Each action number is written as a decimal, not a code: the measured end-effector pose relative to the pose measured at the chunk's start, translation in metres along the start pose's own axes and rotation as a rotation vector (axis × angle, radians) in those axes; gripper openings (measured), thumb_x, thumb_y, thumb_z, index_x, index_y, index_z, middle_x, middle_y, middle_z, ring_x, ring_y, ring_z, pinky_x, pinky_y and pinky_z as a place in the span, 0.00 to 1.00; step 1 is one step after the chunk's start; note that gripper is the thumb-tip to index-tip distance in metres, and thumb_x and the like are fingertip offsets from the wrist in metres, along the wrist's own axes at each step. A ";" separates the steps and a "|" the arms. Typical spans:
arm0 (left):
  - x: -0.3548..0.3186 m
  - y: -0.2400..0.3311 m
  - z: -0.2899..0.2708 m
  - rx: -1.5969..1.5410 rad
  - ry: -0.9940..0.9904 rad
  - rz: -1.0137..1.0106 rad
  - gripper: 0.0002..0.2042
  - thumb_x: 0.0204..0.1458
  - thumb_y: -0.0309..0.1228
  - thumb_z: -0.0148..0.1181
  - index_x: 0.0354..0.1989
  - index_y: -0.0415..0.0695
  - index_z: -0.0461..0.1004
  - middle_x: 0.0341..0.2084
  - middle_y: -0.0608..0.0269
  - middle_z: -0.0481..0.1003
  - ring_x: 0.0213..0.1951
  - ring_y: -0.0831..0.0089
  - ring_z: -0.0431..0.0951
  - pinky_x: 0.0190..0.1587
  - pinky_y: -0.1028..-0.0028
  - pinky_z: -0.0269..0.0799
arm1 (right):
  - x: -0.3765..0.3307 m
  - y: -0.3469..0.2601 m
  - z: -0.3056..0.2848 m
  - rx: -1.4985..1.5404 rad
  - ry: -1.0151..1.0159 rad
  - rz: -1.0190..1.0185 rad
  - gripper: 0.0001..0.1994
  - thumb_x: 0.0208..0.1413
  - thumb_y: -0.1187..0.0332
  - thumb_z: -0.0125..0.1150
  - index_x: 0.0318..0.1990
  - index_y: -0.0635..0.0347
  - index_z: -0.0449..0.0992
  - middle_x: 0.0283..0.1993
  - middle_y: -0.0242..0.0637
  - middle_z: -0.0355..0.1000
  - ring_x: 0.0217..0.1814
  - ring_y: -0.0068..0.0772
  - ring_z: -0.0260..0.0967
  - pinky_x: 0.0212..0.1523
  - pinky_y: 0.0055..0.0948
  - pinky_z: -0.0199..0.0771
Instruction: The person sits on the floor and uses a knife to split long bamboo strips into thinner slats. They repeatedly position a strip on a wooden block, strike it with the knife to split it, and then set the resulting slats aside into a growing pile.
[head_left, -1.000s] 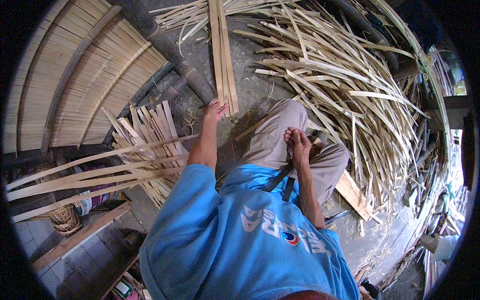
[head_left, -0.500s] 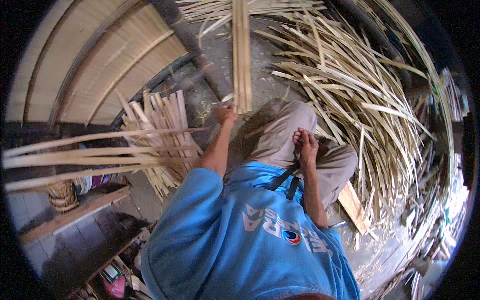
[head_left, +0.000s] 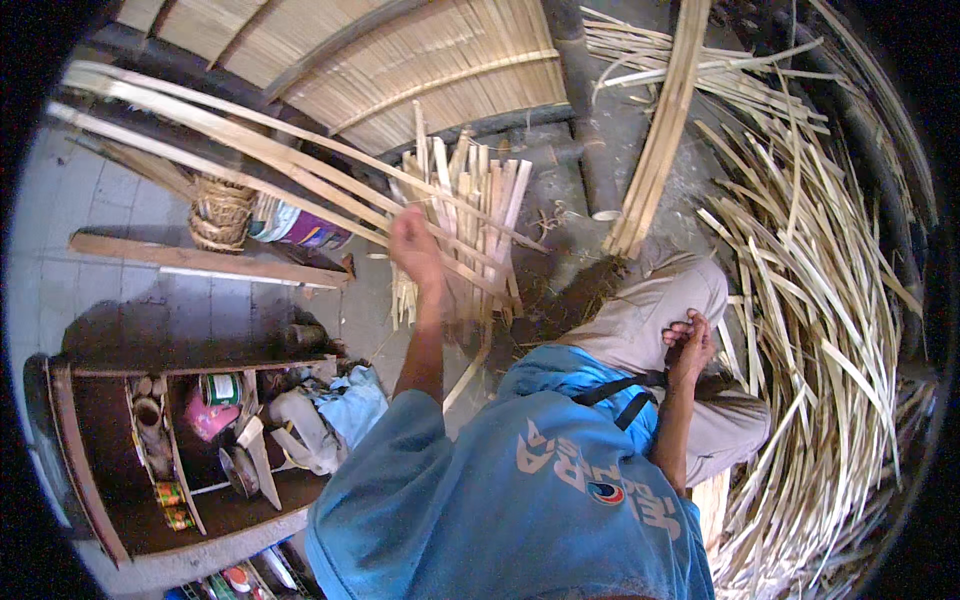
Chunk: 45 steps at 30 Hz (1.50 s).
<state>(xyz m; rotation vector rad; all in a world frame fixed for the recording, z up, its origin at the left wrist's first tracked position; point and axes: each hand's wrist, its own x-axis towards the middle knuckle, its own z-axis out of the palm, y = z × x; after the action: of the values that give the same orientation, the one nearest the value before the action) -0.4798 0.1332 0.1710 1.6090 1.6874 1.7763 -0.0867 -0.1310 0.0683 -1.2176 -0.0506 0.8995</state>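
My left hand (head_left: 414,246) is at the long bamboo strips (head_left: 270,165) that stretch out to the left. Motion smears its fingers, so whether they grip a strip cannot be told. Beneath the strips' near ends lies a pile of shorter split slats (head_left: 465,210). My right hand (head_left: 690,342) rests over my bent knee, palm up and fingers curled, with nothing visible in it. Ahead of my knees is a bunch of long flat bamboo slats (head_left: 660,140), close to the end of a dark pole (head_left: 595,150).
A big heap of thin bamboo strips (head_left: 810,370) covers the right side. A woven panel (head_left: 440,70) leans at the back. On the left are a woven basket (head_left: 220,212), a purple-and-white tub (head_left: 300,222), a wooden plank (head_left: 190,258) and a cluttered wooden shelf (head_left: 90,460).
The view has swung left, bringing the shelf into sight. My left hand has left the end of the flat slats ahead and moved left to the long strips. My right hand stays by the knee.
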 end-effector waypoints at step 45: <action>-0.255 0.330 0.143 -0.685 -1.375 0.745 0.15 0.61 0.32 0.59 0.52 0.37 0.77 0.37 0.52 0.76 0.39 0.59 0.77 0.42 0.62 0.73 | -0.146 -0.173 -0.134 0.378 0.678 -0.745 0.33 0.65 0.36 0.40 0.54 0.60 0.73 0.49 0.38 0.75 0.50 0.31 0.73 0.53 0.36 0.74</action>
<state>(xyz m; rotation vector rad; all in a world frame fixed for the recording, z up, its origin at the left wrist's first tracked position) -0.1065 -0.0826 0.2636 2.2467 -0.1258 0.6940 -0.0204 -0.3362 0.2192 -0.9742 0.1928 -0.1706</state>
